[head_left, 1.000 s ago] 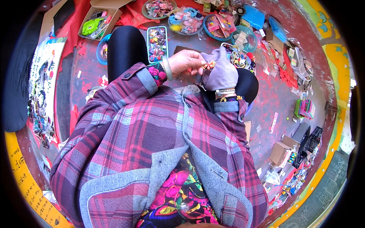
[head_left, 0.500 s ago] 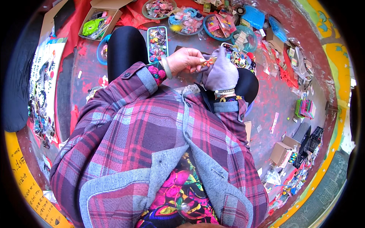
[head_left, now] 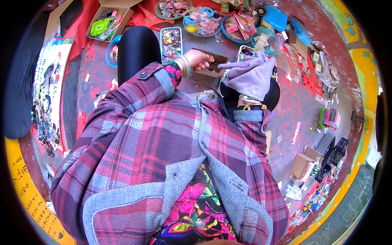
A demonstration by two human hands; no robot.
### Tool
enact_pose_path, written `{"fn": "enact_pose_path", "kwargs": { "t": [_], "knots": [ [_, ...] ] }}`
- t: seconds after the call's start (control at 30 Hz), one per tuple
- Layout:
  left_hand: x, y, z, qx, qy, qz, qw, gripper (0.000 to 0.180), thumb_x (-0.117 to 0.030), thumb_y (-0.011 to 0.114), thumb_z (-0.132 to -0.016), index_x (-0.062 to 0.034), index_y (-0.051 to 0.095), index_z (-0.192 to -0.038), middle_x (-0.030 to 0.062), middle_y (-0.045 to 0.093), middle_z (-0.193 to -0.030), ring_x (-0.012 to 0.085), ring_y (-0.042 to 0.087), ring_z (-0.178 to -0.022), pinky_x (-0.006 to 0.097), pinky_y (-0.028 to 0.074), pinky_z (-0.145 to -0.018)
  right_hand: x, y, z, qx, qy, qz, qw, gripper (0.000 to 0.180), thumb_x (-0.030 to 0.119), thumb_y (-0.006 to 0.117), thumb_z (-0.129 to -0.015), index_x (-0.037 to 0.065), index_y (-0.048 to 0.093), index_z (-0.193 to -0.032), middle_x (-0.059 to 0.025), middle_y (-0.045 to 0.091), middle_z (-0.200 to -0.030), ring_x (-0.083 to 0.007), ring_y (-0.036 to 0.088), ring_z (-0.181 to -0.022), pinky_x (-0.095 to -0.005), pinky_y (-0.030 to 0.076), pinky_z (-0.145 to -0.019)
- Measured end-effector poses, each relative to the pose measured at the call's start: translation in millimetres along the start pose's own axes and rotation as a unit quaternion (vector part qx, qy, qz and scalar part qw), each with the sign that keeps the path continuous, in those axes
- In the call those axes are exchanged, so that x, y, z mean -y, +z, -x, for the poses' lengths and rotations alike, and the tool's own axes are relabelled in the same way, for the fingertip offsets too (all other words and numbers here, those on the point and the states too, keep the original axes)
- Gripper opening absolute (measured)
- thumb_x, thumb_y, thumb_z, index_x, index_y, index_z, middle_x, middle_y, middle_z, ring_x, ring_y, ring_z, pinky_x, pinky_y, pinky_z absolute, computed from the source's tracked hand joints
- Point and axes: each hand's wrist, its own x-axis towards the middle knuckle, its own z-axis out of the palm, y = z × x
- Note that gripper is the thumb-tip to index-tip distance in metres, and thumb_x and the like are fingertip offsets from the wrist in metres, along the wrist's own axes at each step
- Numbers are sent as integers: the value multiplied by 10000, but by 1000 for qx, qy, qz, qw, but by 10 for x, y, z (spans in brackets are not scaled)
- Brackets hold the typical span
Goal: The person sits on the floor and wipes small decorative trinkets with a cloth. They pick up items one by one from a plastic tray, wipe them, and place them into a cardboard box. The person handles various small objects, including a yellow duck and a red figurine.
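One mauve-grey cloth [head_left: 253, 75] drapes over the right hand, hiding its fingers; their grip cannot be told. Left of it sits an open cardboard box [head_left: 209, 73], beside the left hand [head_left: 199, 60], fingers bent, any hold unclear.

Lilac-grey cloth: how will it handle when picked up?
Likely floppy: the lilac-grey cloth bunches into soft folds. Probably light, since it looks thin. Shouldn't slip much; its surface looks matte.

This looks like a stall for small accessories. A blue bowl [head_left: 237, 41], a rectangular tray [head_left: 161, 45] and a white sheet [head_left: 62, 64] bear assorted trinkets.
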Motion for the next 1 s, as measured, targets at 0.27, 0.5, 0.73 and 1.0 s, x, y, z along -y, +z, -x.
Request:
{"fn": "enact_pose_path", "kwargs": {
  "t": [0.27, 0.5, 0.73, 1.0],
  "knots": [
    [13, -69, -53, 85, -40, 271, 958, 221, -91, 459, -873, 73, 486, -1020, 189, 596, -910, 197, 621, -767, 195, 520, -549, 242, 12, 84, -4, 102, -353, 930, 237, 262, 348, -878, 76, 356, -1025, -140, 462, -843, -341, 528, -549, -481, 489, -467],
    [-87, 11, 169, 202, -10, 394, 897, 250, 66, 411, -847, 83, 396, -1096, 287, 405, -1215, 346, 467, -1140, 287, 543, -756, -178, 56, -24, 96, 29, -200, 975, 213, 151, 438, -812, 74, 372, -999, -124, 485, -836, -300, 561, -592, -431, 493, -495],
    [-146, 95, 332, 234, 43, 311, 920, 219, 1, 435, -886, 27, 412, -1102, 214, 424, -1250, 302, 471, -1153, 217, 510, -613, 74, 91, 47, -80, -142, 364, 917, 284, 169, 562, -676, 36, 456, -903, -93, 519, -797, -293, 570, -670, -353, 469, -568],
    [-51, 55, 238, 199, 48, 316, 927, 167, -60, 488, -887, 13, 495, -1037, 181, 560, -1051, 217, 599, -853, 180, 438, -490, 162, 147, 77, -37, -132, 356, 924, 258, 168, 536, -714, 30, 456, -918, -105, 537, -771, -298, 589, -643, -380, 474, -547]
  ]
}}
